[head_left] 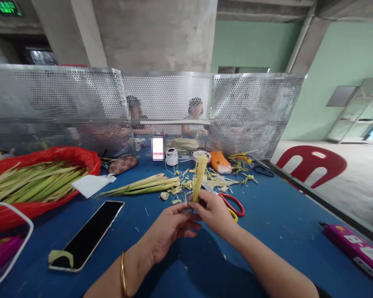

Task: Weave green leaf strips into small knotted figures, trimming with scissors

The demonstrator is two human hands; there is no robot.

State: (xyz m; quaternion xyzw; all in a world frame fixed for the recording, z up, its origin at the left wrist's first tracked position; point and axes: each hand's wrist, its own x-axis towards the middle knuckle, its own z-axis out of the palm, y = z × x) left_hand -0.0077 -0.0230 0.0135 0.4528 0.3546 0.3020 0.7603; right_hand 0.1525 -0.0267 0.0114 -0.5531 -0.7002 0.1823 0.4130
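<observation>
Both my hands meet over the blue table (276, 215), pinching the lower end of a rolled yellow-green leaf strip (199, 176) that stands upright between them. My left hand (170, 229), with a gold bangle on its wrist, grips it from the left with fingers closed. My right hand (214, 213) closes on it from the right. Just beyond my right hand lie red-handled scissors (233, 203). A loose bundle of long leaf strips (146, 185) and several cut scraps (177, 194) lie ahead of my hands.
A red bag of leaf strips (34, 182) sits at left, a phone (87, 234) near it. A thread spool (171, 157), tape roll (202, 155), orange glue gun (220, 162) and pouch (122, 164) line the perforated metal screen (174, 103). Two people sit behind it. A red chair (311, 163) stands right.
</observation>
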